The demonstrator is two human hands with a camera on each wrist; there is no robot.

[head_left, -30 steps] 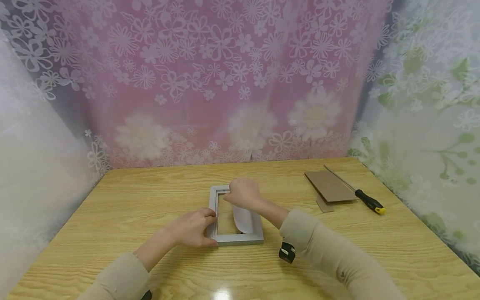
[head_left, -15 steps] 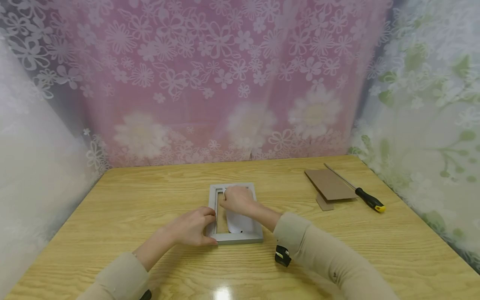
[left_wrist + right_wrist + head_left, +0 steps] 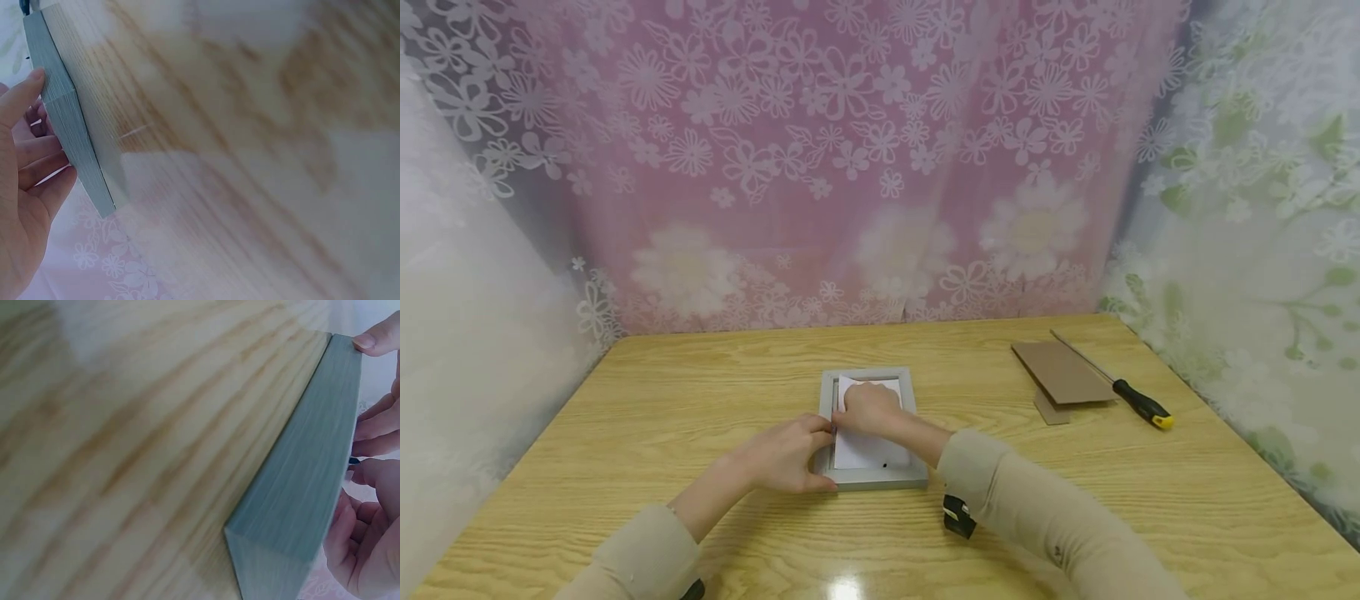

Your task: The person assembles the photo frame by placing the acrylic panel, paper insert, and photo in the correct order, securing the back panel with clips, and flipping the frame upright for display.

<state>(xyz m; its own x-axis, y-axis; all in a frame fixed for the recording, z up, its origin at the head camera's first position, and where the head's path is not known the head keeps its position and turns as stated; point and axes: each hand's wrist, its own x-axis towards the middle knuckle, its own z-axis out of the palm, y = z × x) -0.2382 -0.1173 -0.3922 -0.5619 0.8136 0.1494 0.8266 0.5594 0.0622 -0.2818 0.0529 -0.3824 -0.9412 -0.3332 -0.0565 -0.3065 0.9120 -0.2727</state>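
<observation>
A grey picture frame (image 3: 880, 478) lies on the wooden table with a white sheet (image 3: 859, 452) spread over its opening. My left hand (image 3: 786, 454) grips the near left corner, thumb against the front edge and fingers along the left side; the left wrist view shows the thumb and fingers on either side of the frame's corner (image 3: 65, 103). Over the sheet is my right hand (image 3: 870, 408), its fingers curled and pinching the sheet's left edge beside the left fingertips. Its palm side is hidden in the head view. In the right wrist view both hands meet behind the frame's side wall (image 3: 300, 456).
At the right lie a brown cardboard panel (image 3: 1063, 372) with a small flap (image 3: 1051, 408) under it, and a screwdriver (image 3: 1138, 404) with a black and yellow handle. Floral curtains (image 3: 880, 167) close off the table's back and sides.
My right hand has moved left and slightly toward me, drawing the curled sheet across until it lies flat over the frame's opening. The left hand has stayed at the corner.
</observation>
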